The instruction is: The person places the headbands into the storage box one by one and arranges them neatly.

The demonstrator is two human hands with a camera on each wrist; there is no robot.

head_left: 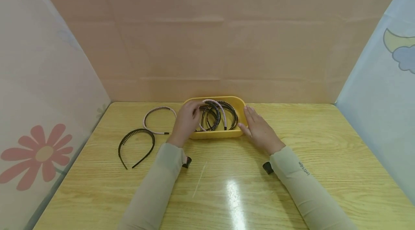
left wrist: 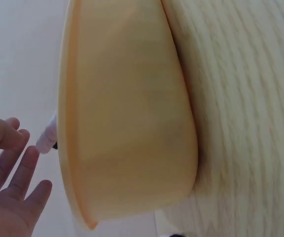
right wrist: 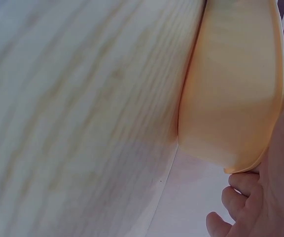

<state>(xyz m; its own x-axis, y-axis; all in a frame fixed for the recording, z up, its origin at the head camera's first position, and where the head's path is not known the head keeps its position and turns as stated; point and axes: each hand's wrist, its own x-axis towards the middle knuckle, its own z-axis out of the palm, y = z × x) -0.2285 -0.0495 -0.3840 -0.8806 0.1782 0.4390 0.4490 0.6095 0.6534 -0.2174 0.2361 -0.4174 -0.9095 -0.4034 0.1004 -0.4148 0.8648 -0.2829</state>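
Observation:
A yellow plastic bin (head_left: 217,135) stands at the back of the table, holding several black headbands (head_left: 231,109) with comb teeth and a pale pink headband (head_left: 223,113). Over its left end is my left hand (head_left: 187,122), its fingers loosely bent above the headbands. In the left wrist view these fingers (left wrist: 21,173) are spread with nothing between them, close to the pink headband's top (left wrist: 47,136) at the rim. My right hand (head_left: 260,131) holds the bin's right end, thumb at the front rim. The right wrist view shows its fingers (right wrist: 243,195) around the corner.
Left of the bin lies another pink headband (head_left: 155,132) with black tips. Nearer the front left is a black toothed headband (head_left: 154,143). A brown cloth wall (head_left: 210,42) rises behind the table (head_left: 233,172), with printed white sheets (head_left: 42,78) at the sides.

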